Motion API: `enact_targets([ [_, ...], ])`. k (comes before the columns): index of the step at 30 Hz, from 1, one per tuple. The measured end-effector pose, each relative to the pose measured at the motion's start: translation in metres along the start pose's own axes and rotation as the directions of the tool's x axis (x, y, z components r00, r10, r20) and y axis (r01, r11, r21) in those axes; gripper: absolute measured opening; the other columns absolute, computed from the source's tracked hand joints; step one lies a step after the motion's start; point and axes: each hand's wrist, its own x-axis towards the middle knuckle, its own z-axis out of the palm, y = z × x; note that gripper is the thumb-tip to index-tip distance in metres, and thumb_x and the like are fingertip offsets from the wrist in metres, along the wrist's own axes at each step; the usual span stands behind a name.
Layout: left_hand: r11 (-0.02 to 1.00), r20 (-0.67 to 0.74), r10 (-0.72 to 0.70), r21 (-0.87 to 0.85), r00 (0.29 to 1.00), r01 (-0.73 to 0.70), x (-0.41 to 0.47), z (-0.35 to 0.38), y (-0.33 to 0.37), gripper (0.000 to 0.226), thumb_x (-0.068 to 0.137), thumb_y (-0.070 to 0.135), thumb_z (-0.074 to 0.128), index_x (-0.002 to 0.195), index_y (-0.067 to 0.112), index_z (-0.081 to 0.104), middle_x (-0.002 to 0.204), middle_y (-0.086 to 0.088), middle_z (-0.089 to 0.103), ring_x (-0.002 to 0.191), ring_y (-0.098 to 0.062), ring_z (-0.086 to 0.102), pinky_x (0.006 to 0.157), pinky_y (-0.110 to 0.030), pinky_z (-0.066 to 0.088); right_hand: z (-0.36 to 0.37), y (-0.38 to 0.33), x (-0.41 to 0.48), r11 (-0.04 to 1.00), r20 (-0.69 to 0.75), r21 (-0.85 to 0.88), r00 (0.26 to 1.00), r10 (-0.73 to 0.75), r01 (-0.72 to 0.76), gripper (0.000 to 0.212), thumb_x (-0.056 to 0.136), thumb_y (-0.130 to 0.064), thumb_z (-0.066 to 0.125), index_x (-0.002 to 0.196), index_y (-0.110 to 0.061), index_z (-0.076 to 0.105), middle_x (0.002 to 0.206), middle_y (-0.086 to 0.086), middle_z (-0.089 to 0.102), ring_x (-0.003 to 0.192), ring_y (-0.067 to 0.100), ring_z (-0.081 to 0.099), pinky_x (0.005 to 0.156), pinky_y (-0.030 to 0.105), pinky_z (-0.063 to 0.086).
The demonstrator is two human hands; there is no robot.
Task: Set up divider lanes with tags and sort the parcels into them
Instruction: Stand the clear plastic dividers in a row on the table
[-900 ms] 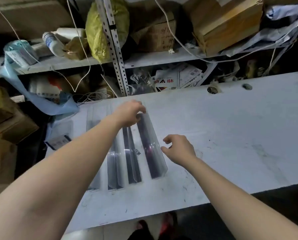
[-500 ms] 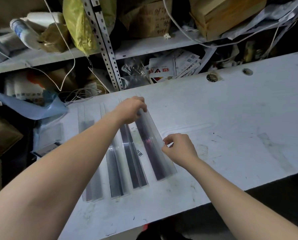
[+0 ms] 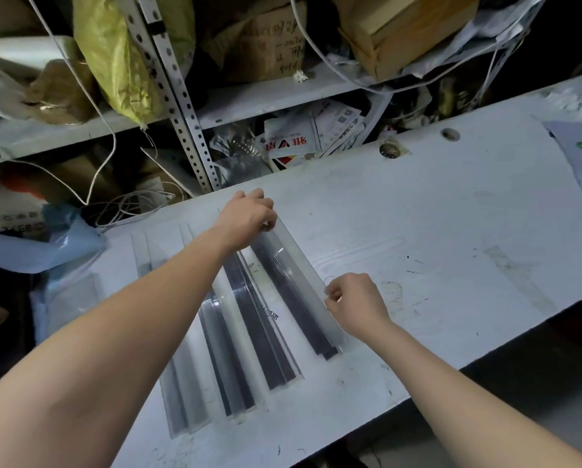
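We've got the rightmost divider (image 3: pixel 293 285) on the table (image 3: pixel 451 238), last in a row of four clear strips; left hand (image 3: pixel 249 219) is pinched on its far end, right hand (image 3: pixel 354 304) pinched on the upright edge near the middle. Looks like light, thin clear plastic: fairly stiff but slick and likely to flex, so we'd grip it at two spread points along that edge. No parcels or tags visible, lanes are empty; the only containers are boxes (image 3: pixel 269 38) on the shelf, contents hidden.

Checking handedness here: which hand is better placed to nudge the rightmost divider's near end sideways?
Right hand: it pinches the rightmost divider closer to its near end; the left hand holds the far end.
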Motion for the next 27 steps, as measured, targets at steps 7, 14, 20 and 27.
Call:
enact_targets([
  [7, 0.998, -0.038, -0.055, -0.019, 0.998, 0.055, 0.03, -0.013, -0.001, 0.006, 0.091, 0.018, 0.074, 0.091, 0.023, 0.074, 0.096, 0.007, 0.062, 0.098, -0.019, 0.045, 0.074, -0.035, 0.03, -0.023, 0.023, -0.004, 0.999, -0.047, 0.003, 0.998, 0.042, -0.042, 0.018, 0.083, -0.01, 0.062, 0.096, -0.002, 0.072, 0.101, 0.015, 0.072, 0.095, 0.034, 0.068, 0.08, 0.049, 0.06],
  [14, 0.998, -0.07, -0.046, -0.041, 0.996, 0.044, 0.09, -0.035, 0.028, 0.005, 0.089, 0.018, 0.075, 0.092, 0.022, 0.076, 0.097, 0.005, 0.062, 0.093, -0.016, 0.038, 0.075, -0.035, 0.034, -0.054, 0.072, -0.008, 0.996, -0.113, 0.057, 0.991, 0.069, -0.063, 0.018, 0.082, -0.014, 0.061, 0.095, -0.005, 0.07, 0.097, 0.014, 0.071, 0.092, 0.033, 0.067, 0.075, 0.049, 0.06],
  [20, 0.999, -0.104, -0.023, -0.028, 0.994, 0.02, 0.15, -0.04, 0.075, 0.002, 0.088, 0.017, 0.078, 0.089, 0.019, 0.076, 0.096, 0.002, 0.065, 0.092, -0.018, 0.041, 0.072, -0.033, 0.029, -0.095, 0.142, -0.001, 0.997, -0.127, 0.057, 0.99, 0.063, -0.056, 0.013, 0.084, -0.015, 0.058, 0.082, -0.012, 0.071, 0.081, 0.007, 0.071, 0.075, 0.032, 0.066, 0.053, 0.028, 0.04],
  [27, 0.998, -0.086, -0.055, -0.048, 0.995, 0.051, 0.226, -0.035, 0.149, 0.001, 0.09, 0.019, 0.076, 0.09, 0.018, 0.076, 0.097, 0.001, 0.065, 0.097, -0.022, 0.046, 0.073, -0.034, 0.032, -0.156, 0.235, 0.011, 0.999, -0.13, 0.044, 0.991, 0.018, -0.013, 0.018, 0.09, -0.015, 0.058, 0.078, -0.016, 0.072, 0.076, -0.001, 0.071, 0.062, 0.025, 0.062, 0.049, 0.03, 0.045],
])
